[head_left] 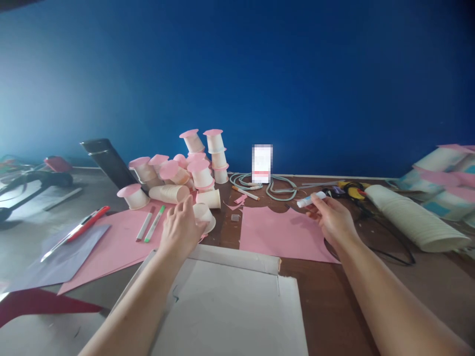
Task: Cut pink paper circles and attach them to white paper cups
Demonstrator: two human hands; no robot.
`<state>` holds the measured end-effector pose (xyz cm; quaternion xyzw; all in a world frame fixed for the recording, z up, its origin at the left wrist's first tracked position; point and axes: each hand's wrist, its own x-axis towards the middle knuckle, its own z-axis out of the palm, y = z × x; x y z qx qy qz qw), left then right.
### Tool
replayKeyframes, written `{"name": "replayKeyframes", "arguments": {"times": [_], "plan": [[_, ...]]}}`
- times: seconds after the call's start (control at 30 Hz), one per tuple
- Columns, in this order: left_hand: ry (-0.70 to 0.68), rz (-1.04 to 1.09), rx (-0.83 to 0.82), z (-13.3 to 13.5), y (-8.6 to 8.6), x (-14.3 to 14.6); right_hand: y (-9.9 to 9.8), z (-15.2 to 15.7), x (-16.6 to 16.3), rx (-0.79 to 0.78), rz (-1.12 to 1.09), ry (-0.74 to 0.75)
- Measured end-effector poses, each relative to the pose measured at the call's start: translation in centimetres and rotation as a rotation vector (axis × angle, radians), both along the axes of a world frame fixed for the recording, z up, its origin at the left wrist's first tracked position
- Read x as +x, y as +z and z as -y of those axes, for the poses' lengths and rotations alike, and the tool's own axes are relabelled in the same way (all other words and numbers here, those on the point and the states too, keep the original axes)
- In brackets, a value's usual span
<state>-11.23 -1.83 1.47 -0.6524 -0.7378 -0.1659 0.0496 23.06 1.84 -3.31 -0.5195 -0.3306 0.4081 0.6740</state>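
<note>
A glue stick (310,199) is clamped in the fingertips of the right hand (334,220), with its long axis near level and its blue end pointed left. A paper cup (204,213) is gripped by the closed fingers of the left hand (180,228). A pink sheet (282,235) lies flat and uncovered between the two sets of fingers.

My left hand (180,228) holds a cup (204,215) on the table, just beyond the far left corner of the cardboard panel (230,296) nearest me. Behind it stands a heap of capped cups (185,165). Two markers (150,223) lie just left of that hand, a cutter (87,222) further left. My right hand (334,220) holds a glue stick (310,199) above the far edge of the cut sheet (282,232), which lies beyond the panel. Cables (274,185) lie behind; nested cups (411,217) lie sideways to the right.
</note>
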Motion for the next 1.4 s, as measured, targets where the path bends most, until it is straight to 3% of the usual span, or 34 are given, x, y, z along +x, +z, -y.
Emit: {"name": "replayKeyframes", "arguments": {"times": [0.1, 0.17, 0.23, 0.3, 0.4, 0.57, 0.67, 0.8, 0.97, 1.4], "plan": [[-0.050, -0.057, 0.223, 0.6, 0.1, 1.4, 0.0, -0.1, 0.0, -0.005, -0.004, 0.008], [-0.219, -0.081, 0.278, 0.9, 0.1, 2.9, -0.1, -0.2, 0.0, -0.012, 0.009, 0.009], [-0.422, -0.100, 0.184, 0.6, 0.0, 4.7, -0.2, -0.2, 0.0, -0.012, 0.030, 0.012], [-0.500, -0.143, 0.041, -0.3, -0.3, 6.4, -0.4, -0.1, 0.0, -0.009, 0.053, 0.034], [-0.471, -0.236, -0.155, -2.0, -0.9, 8.2, -0.5, 0.0, 0.0, -0.003, 0.086, 0.070], [-0.429, -0.140, -0.206, -3.4, -1.9, 8.5, -0.2, 0.4, -1.0, 0.007, 0.181, 0.136], [-0.470, 0.070, -0.134, -3.2, -2.3, 8.2, 0.2, 0.9, -2.5, 0.005, 0.175, 0.192], [-0.627, 0.438, -0.162, -2.6, -2.6, 8.5, 0.5, 1.7, -4.5, 0.055, 0.148, 0.231], [-0.669, 0.637, -0.195, -2.5, -2.6, 8.8, 1.0, 2.6, -5.7, 0.092, 0.186, 0.219], [-0.699, 0.653, -0.260, -2.6, -2.6, 8.8, 1.3, 3.3, -6.4, 0.096, 0.391, 0.225]]}}
